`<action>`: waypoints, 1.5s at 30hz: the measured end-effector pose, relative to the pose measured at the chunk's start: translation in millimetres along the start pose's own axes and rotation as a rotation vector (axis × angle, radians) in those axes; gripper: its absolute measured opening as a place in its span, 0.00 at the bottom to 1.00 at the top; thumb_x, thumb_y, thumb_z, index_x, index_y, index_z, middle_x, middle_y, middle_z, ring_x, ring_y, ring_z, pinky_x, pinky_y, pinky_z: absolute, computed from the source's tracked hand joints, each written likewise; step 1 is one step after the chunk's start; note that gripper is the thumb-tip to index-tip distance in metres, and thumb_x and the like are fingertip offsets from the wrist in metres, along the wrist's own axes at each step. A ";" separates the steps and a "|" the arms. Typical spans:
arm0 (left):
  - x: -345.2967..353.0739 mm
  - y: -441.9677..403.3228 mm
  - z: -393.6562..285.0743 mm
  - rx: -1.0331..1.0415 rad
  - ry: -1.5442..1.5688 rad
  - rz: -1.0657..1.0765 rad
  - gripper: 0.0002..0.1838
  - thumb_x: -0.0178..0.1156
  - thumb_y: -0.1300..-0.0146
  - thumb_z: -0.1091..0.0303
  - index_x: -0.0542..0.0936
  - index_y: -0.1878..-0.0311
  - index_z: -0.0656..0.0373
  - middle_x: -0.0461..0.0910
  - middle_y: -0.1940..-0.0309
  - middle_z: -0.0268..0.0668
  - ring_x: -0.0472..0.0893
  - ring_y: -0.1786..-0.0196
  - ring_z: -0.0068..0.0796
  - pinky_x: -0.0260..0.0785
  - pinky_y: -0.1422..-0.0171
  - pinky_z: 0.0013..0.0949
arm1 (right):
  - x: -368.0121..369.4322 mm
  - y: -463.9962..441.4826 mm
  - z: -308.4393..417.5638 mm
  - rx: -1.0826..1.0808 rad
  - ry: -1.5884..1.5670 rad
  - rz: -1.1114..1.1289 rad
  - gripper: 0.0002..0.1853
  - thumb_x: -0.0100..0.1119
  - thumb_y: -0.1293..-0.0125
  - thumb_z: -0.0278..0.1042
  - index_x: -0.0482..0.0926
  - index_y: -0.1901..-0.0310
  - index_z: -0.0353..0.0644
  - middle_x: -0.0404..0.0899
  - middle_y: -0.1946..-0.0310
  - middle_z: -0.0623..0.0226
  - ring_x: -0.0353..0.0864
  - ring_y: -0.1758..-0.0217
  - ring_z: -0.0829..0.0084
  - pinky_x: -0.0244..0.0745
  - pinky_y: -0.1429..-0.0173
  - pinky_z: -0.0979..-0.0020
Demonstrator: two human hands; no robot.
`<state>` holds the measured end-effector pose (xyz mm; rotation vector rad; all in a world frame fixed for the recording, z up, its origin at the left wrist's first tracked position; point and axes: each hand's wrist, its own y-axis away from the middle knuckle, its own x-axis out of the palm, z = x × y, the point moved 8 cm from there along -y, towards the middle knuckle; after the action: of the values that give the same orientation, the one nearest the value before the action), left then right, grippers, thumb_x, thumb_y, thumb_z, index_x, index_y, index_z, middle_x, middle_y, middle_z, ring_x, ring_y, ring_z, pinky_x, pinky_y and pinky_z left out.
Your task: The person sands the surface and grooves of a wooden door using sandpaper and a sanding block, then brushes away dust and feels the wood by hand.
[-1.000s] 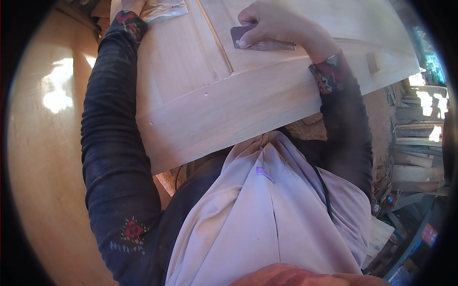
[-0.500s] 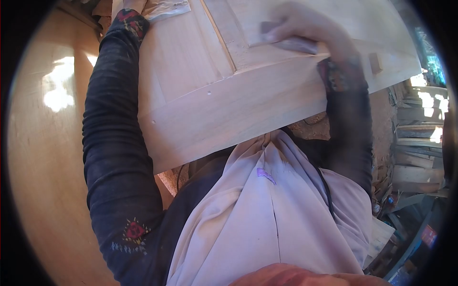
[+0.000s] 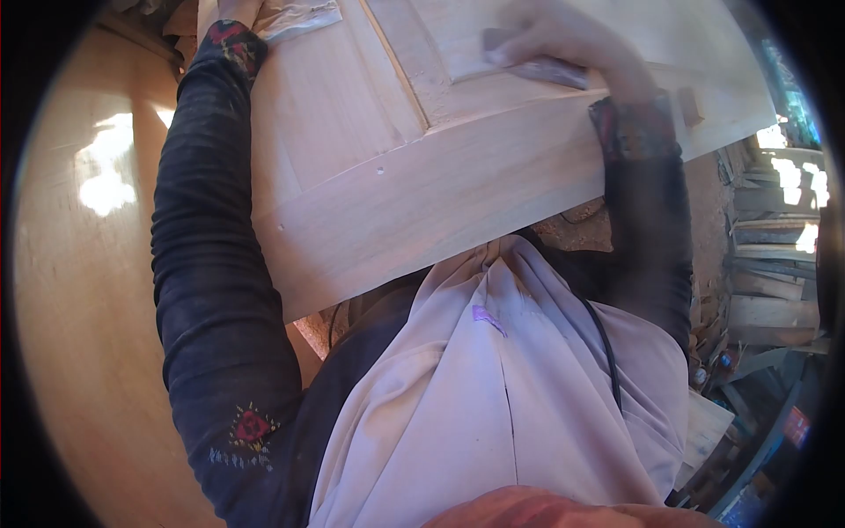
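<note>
A pale wooden panel door (image 3: 370,211) with recessed panels lies in front of me. My right hand (image 3: 563,44), blurred by motion, is closed around a folded piece of sandpaper (image 3: 554,72), greyish purple, pressed on the door near a recessed panel's edge. My left hand (image 3: 239,9) is at the top edge of the view by the door's left side, its fingers cut off. Beside it a crumpled, translucent-looking sheet (image 3: 301,18) lies on the door; I cannot tell whether the hand touches it.
A small wooden block (image 3: 692,106) sits on the door at the right. A large wooden board (image 3: 88,308) stands along the left. Stacked wood pieces (image 3: 775,273) and mixed clutter lie at the right, below door level.
The door appears shifted slightly left in view. My right hand, still holding the sandpaper, has moved slightly over the surface. My left hand stays at the door's left side.
</note>
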<state>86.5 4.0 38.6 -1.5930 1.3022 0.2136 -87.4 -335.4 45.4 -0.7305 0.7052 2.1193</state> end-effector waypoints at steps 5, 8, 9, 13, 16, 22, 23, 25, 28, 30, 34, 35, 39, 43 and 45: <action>-5.2 5.3 -10.7 -0.055 0.027 -0.021 0.15 0.62 0.38 0.60 0.84 0.59 0.63 0.84 0.62 0.47 0.82 0.57 0.41 0.70 0.49 0.40 | 12.0 -12.2 25.4 -0.146 0.180 -0.036 0.22 0.70 0.49 0.46 0.75 0.80 0.33 0.63 0.88 0.63 0.64 0.80 0.78 0.58 0.73 0.65; -9.0 5.9 -16.9 -0.038 0.003 -0.041 0.15 0.61 0.36 0.60 0.84 0.55 0.63 0.83 0.57 0.47 0.81 0.52 0.42 0.68 0.45 0.42 | -33.1 7.3 -22.5 0.054 0.139 -0.150 0.19 0.69 0.45 0.41 0.75 0.82 0.37 0.69 0.86 0.70 0.66 0.81 0.79 0.59 0.75 0.67; -10.3 5.5 -21.0 -0.023 -0.012 -0.049 0.15 0.61 0.36 0.60 0.83 0.54 0.62 0.83 0.56 0.47 0.80 0.50 0.42 0.68 0.44 0.42 | -44.2 11.0 -34.7 0.122 0.084 -0.207 0.18 0.69 0.44 0.40 0.75 0.82 0.38 0.71 0.86 0.71 0.67 0.81 0.79 0.60 0.76 0.68; -28.1 19.4 -86.8 0.256 -0.307 -0.237 0.17 0.60 0.34 0.60 0.83 0.49 0.61 0.83 0.50 0.47 0.79 0.44 0.43 0.66 0.38 0.44 | -63.5 13.5 -58.7 0.182 -0.284 -0.561 0.13 0.68 0.42 0.39 0.80 0.77 0.40 0.76 0.83 0.74 0.75 0.80 0.79 0.66 0.75 0.71; -22.6 43.7 -192.0 0.482 -0.240 0.030 0.21 0.60 0.32 0.59 0.79 0.40 0.59 0.77 0.37 0.45 0.70 0.30 0.42 0.49 0.24 0.55 | -65.4 12.3 -62.9 0.193 -0.299 -0.648 0.12 0.68 0.41 0.40 0.83 0.73 0.39 0.78 0.82 0.71 0.78 0.78 0.78 0.68 0.74 0.71; 28.0 166.3 -270.2 0.773 -0.126 0.770 0.36 0.41 0.25 0.42 0.66 0.29 0.65 0.62 0.27 0.51 0.59 0.23 0.43 0.51 0.21 0.46 | -71.9 -2.6 -82.6 0.161 -0.089 -0.675 0.14 0.66 0.41 0.44 0.86 0.69 0.40 0.82 0.79 0.68 0.79 0.75 0.76 0.71 0.69 0.68; 25.6 176.7 -271.4 0.739 -0.111 0.780 0.36 0.39 0.24 0.43 0.63 0.27 0.64 0.59 0.25 0.50 0.56 0.21 0.43 0.47 0.19 0.46 | -73.3 -2.8 -80.5 0.152 -0.080 -0.674 0.14 0.66 0.41 0.44 0.86 0.69 0.40 0.82 0.79 0.68 0.79 0.75 0.76 0.71 0.69 0.68; 19.7 191.3 -277.0 0.704 -0.049 0.851 0.37 0.37 0.24 0.43 0.60 0.25 0.65 0.56 0.23 0.50 0.52 0.20 0.44 0.43 0.18 0.46 | -75.0 -0.2 -76.8 0.151 -0.074 -0.674 0.14 0.66 0.40 0.44 0.86 0.69 0.40 0.82 0.79 0.68 0.79 0.75 0.76 0.71 0.69 0.68; 12.1 196.3 -283.8 0.653 0.115 0.946 0.37 0.38 0.24 0.44 0.59 0.25 0.66 0.54 0.23 0.53 0.53 0.20 0.49 0.43 0.18 0.46 | -74.6 5.7 -71.4 0.153 -0.065 -0.670 0.14 0.66 0.40 0.44 0.87 0.68 0.40 0.82 0.78 0.68 0.79 0.74 0.76 0.71 0.69 0.68; 5.5 176.8 -282.5 0.549 0.247 0.906 0.37 0.38 0.24 0.45 0.58 0.25 0.68 0.53 0.23 0.54 0.53 0.20 0.50 0.43 0.18 0.45 | -73.9 7.2 -68.7 0.150 -0.066 -0.668 0.14 0.66 0.40 0.44 0.87 0.68 0.40 0.82 0.78 0.68 0.79 0.74 0.76 0.71 0.68 0.68; 47.8 162.1 -254.0 0.606 -0.209 0.657 0.37 0.37 0.23 0.45 0.58 0.25 0.68 0.55 0.24 0.54 0.54 0.21 0.49 0.43 0.18 0.44 | -74.7 6.7 -66.8 0.155 -0.067 -0.670 0.14 0.66 0.40 0.44 0.87 0.67 0.40 0.83 0.77 0.67 0.80 0.74 0.76 0.71 0.68 0.68; 50.5 165.9 -268.1 0.656 -0.123 0.744 0.38 0.37 0.23 0.44 0.57 0.25 0.68 0.55 0.24 0.55 0.54 0.21 0.50 0.43 0.18 0.44 | -75.2 8.9 -64.3 0.155 -0.061 -0.675 0.14 0.66 0.40 0.44 0.87 0.67 0.40 0.83 0.77 0.67 0.80 0.73 0.76 0.71 0.68 0.68; 43.1 183.0 -310.3 0.654 0.043 0.826 0.41 0.35 0.24 0.39 0.57 0.25 0.71 0.56 0.25 0.58 0.54 0.21 0.50 0.43 0.18 0.45 | -74.3 8.3 -66.9 0.160 -0.070 -0.658 0.14 0.65 0.40 0.44 0.87 0.66 0.40 0.83 0.77 0.67 0.80 0.73 0.75 0.71 0.68 0.68; 42.3 182.3 -299.6 0.499 -0.058 0.688 0.41 0.37 0.24 0.39 0.57 0.26 0.71 0.57 0.25 0.56 0.55 0.22 0.51 0.45 0.19 0.44 | -74.3 7.5 -69.2 0.167 -0.072 -0.655 0.14 0.65 0.40 0.44 0.87 0.66 0.41 0.83 0.76 0.67 0.80 0.72 0.75 0.71 0.67 0.68; 36.1 193.0 -311.9 0.494 0.036 0.844 0.41 0.38 0.24 0.40 0.57 0.26 0.71 0.58 0.25 0.56 0.55 0.22 0.51 0.46 0.19 0.45 | -73.4 7.1 -70.5 0.171 -0.078 -0.651 0.14 0.65 0.40 0.44 0.87 0.65 0.41 0.84 0.76 0.67 0.80 0.72 0.75 0.71 0.67 0.68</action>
<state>-190.8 -238.7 46.4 -0.5771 1.8264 0.3432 -34.9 -422.8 49.8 -0.6655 0.5079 1.4675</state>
